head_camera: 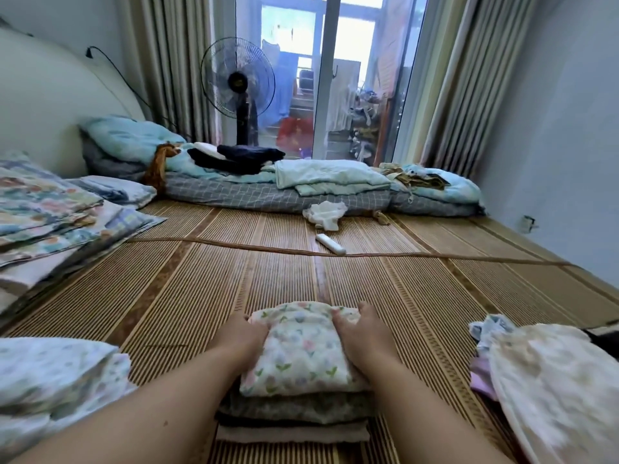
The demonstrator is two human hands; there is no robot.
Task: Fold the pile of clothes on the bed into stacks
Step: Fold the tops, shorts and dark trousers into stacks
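A folded white garment with a flower print (301, 353) lies on top of a stack of folded clothes (294, 416) at the near middle of the bamboo bed mat (201, 289). My left hand (246, 333) grips its left edge and my right hand (360, 329) grips its right edge, fingers curled over the cloth. An unfolded pile of pale clothes (542, 380) lies to the right. Another light floral cloth (57, 390) lies at the near left.
Folded floral bedding (50, 209) sits at the left. Quilts and dark folded clothes (234, 155) line the far side. A white remote (330, 243) and a white crumpled cloth (325, 212) lie on the mat. A standing fan (238, 85) is behind.
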